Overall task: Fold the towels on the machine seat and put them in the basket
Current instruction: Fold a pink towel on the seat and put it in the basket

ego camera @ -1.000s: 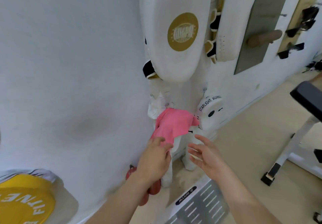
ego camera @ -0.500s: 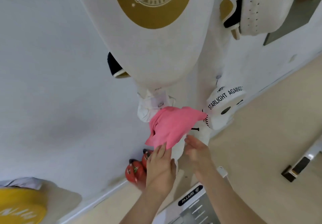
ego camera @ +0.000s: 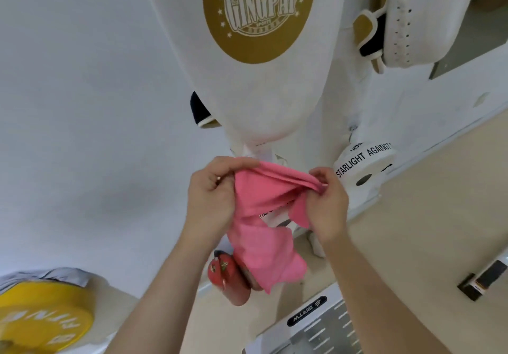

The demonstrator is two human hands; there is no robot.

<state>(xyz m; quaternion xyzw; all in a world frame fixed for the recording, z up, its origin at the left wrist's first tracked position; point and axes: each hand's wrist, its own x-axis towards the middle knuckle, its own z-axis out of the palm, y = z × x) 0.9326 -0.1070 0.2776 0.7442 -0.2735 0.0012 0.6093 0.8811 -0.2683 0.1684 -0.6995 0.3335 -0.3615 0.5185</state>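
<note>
- Both forearms reach up from the bottom edge of the view. The hands are raised in front of the white wall, apart from each other, with cloth stretched between them.
- The left hand shows its back to the camera. Its fingers are curled tight and the thumb lies over the top, gripping the left end of the upper edge of the pink towel.
- The right hand also has its back to the camera. Thumb and curled fingers pinch the bunched right end of the same edge.
- The towel hangs in the air between the hands. Its top edge is pulled taut and gathered in folds, and the rest droops crumpled below the left wrist, in front of the red boxing gloves at the foot of the wall.
- A white kick pad with a gold emblem hangs just above the hands.
- A round white pad lettered STARLIGHT sits just beside the right hand.
- A yellow weight plate lies at the lower-left corner of the view.
</note>
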